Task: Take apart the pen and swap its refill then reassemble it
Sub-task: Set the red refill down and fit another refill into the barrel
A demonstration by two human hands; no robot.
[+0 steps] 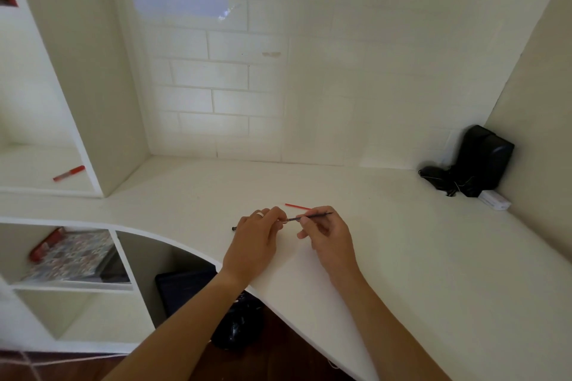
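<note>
Over the white desk my right hand pinches a thin dark refill that points up and to the right. My left hand, with a ring on one finger, is shut on the pen body, whose black end sticks out to the left of the hand. The refill's left end meets the fingertips of my left hand; the joint itself is hidden by fingers. A thin red refill lies on the desk just behind both hands.
A red marker lies on the shelf at the left. A black device with cables and a small white box sit in the desk's far right corner. Open cubbies with books are at the lower left.
</note>
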